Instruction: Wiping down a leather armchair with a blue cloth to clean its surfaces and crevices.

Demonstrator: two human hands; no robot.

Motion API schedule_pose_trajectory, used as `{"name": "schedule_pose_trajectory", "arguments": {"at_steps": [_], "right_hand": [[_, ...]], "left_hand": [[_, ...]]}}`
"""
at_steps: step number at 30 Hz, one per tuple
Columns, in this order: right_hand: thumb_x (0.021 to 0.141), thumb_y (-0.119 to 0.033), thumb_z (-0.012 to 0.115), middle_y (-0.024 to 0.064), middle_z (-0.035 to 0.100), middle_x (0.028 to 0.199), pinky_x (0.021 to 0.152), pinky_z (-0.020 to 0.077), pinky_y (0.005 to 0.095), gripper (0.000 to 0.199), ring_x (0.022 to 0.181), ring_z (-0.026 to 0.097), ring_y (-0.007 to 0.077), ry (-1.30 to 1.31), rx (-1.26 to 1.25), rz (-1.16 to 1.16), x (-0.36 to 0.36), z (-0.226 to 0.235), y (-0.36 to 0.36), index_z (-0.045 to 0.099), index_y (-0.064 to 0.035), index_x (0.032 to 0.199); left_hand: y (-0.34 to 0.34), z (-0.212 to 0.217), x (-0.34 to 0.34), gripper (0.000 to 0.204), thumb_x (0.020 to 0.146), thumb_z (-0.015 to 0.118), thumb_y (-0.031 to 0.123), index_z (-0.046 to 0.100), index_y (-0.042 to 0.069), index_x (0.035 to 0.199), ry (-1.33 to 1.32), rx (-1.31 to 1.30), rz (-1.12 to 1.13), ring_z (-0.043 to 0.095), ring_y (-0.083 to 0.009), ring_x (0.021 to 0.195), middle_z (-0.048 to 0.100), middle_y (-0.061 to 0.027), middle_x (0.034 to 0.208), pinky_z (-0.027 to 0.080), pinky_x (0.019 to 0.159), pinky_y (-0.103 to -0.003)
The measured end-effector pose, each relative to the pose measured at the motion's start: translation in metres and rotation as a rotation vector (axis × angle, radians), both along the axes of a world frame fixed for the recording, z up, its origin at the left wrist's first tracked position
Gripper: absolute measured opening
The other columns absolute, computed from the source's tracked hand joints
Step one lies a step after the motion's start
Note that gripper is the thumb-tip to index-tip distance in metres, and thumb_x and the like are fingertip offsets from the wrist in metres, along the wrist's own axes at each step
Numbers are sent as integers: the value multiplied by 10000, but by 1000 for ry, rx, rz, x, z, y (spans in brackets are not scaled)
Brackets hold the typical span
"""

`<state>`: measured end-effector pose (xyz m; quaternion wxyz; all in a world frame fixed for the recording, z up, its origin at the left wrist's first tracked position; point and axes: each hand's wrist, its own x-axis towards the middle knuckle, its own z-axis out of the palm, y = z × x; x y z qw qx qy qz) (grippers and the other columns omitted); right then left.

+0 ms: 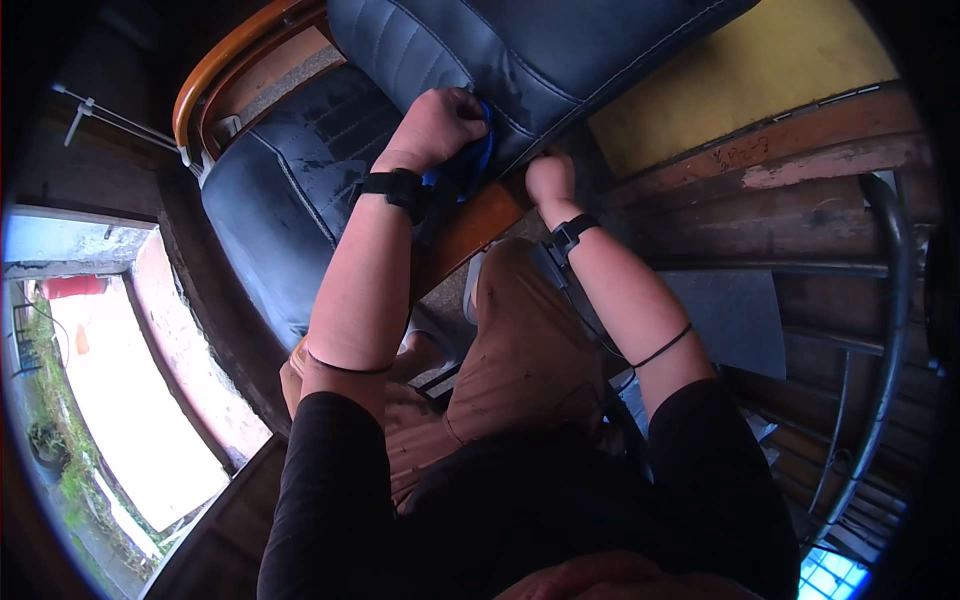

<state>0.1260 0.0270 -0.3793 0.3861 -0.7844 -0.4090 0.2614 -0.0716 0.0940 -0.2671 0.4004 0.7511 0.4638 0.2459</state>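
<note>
A black padded chair with stitched seams fills the upper middle, its backrest (pixel 540 50) tilted over the seat (pixel 270 220). My left hand (pixel 435 125) is closed at the lower edge of the backrest, pinching a bright blue strip of cloth (pixel 480 155) that hangs below the fingers. Close by on the right, my right hand (pixel 551 180) is curled up against the corner of the backrest. Its fingertips are hidden, and I cannot make out what they hold.
A curved wooden armrest (pixel 205 90) rises at the upper left. On the right stands a metal tube frame (pixel 890 260), below a yellowish panel (pixel 750 75) with a wooden edge. A bright opening (pixel 140 380) lies at the left. My knees are just under the chair.
</note>
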Motion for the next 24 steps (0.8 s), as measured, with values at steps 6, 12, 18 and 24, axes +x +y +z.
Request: {"name": "schedule_pose_trajectory", "arguments": {"at_steps": [6,12,18,24], "right_hand": [[896,-153,497,267,664,1090,916,496,466,304,1089,597,463,-4,-16,1,1,2,0,718,-45,1076],[900,-156,500,259,668,1092,919,498,460,308,1081,610,452,-51,-35,13,-3,4,0,718,-59,1096],[884,-123,499,281,668,1087,908,475,414,314,1093,610,448,-4,-27,-6,-3,6,-1,704,-5,1090],[890,-165,510,248,672,1104,919,498,448,316,1088,609,449,-11,-28,-15,-1,1,0,722,-69,1103]], "left_hand": [[3,-1,-2,311,776,769,178,718,10,1033,-1,-20,-54,699,-269,930,733,-144,975,527,890,-341],[0,-1,0,310,775,752,170,717,12,1040,29,43,-5,703,-283,931,732,-154,989,531,889,-348],[3,-4,-4,312,775,741,180,718,20,1042,12,46,-62,701,-286,945,732,-153,995,526,899,-347],[1,0,-3,311,767,754,176,720,20,1034,0,3,-50,696,-277,941,732,-149,991,523,899,-347]]}}
